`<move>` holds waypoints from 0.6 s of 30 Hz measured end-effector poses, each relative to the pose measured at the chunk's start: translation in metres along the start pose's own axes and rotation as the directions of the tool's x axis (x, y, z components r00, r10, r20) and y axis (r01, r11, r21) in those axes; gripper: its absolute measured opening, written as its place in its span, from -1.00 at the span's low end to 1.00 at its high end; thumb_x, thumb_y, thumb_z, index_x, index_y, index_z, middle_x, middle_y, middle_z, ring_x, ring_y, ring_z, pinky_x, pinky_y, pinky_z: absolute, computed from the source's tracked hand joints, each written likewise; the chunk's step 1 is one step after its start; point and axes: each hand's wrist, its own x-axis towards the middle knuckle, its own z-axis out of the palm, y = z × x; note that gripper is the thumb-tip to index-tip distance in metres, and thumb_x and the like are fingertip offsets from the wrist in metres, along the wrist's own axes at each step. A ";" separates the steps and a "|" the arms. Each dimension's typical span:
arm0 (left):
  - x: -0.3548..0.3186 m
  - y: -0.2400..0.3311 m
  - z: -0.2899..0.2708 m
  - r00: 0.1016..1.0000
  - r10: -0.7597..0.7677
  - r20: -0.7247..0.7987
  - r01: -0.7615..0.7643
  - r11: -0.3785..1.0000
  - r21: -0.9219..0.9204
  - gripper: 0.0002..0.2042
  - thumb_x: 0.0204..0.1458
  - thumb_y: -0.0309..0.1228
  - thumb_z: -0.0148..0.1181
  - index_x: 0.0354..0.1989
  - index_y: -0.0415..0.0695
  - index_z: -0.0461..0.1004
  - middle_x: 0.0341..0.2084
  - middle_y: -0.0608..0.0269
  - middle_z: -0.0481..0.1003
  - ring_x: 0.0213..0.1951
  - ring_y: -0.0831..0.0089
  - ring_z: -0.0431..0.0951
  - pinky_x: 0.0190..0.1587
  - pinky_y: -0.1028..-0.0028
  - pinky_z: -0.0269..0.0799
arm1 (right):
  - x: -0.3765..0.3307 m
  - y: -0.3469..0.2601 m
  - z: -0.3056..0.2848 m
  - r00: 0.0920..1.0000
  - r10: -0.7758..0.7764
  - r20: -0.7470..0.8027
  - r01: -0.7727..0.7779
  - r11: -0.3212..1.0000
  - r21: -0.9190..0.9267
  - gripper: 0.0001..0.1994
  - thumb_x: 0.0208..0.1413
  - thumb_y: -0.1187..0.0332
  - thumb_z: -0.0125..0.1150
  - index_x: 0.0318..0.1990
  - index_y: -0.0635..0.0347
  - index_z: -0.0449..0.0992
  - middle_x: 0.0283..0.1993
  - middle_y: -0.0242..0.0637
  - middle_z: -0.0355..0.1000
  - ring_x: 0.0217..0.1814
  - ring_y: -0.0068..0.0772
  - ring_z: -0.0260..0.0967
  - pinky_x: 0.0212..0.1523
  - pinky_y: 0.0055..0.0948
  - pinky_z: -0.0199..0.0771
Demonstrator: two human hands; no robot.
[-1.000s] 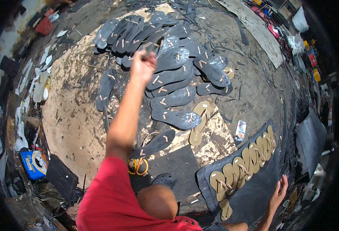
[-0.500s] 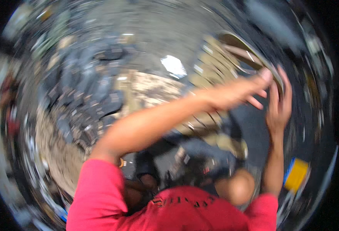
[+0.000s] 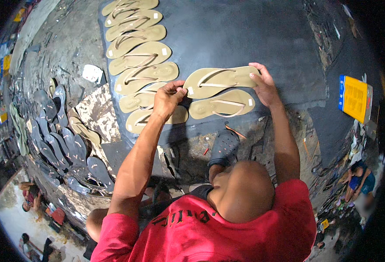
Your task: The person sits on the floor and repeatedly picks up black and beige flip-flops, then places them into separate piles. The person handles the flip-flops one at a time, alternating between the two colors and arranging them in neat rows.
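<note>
Even, fairly bright light falls from above, with soft shadows under the arms on the dark mat (image 3: 262, 39). The centre is sharp. Toward the round black rim straight edges bend, detail smears, and the lower-left floor (image 3: 13, 218) looks washed out.

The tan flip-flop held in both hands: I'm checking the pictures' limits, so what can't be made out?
Head view:
- Tan flip-flop: its ends covered by left hand and right hand.
- Tan sandal row: top pair cut by the edge.
- Dark soles: too small, distorted.
</note>
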 end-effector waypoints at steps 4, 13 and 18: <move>0.003 -0.012 0.007 0.976 0.200 -0.082 -0.157 0.917 0.367 -0.76 0.01 -0.42 0.37 -0.16 -0.26 0.59 -0.44 0.22 0.61 -0.37 0.49 0.60 -0.22 0.46 0.50 | 0.010 0.039 -0.014 0.990 -0.058 0.127 0.039 0.988 0.149 -0.61 0.28 0.39 0.06 0.24 0.10 0.24 0.08 -0.16 0.36 0.10 -0.30 0.39 0.11 -0.16 0.48; 0.011 -0.009 0.012 0.962 0.273 0.012 -0.217 0.736 0.642 -0.78 0.02 -0.40 0.33 -0.24 -0.27 0.52 -0.36 0.00 0.58 -0.30 0.15 0.63 -0.18 0.26 0.54 | 0.016 0.038 -0.014 0.960 -0.236 0.149 0.268 0.928 -0.259 -0.66 0.23 0.43 0.15 0.14 0.13 0.35 0.06 -0.14 0.38 0.07 -0.23 0.40 0.11 -0.25 0.43; 0.000 -0.012 0.034 0.863 0.496 0.096 -0.320 0.391 0.863 -0.60 0.05 -0.54 0.08 0.12 -0.13 0.38 0.05 -0.07 0.39 0.06 -0.05 0.40 0.12 0.13 0.34 | 0.014 0.011 -0.015 0.892 -0.429 0.143 0.186 0.059 -0.981 -0.54 0.00 0.30 0.37 0.10 0.13 0.46 0.07 -0.18 0.37 0.24 -0.09 0.27 0.29 -0.08 0.19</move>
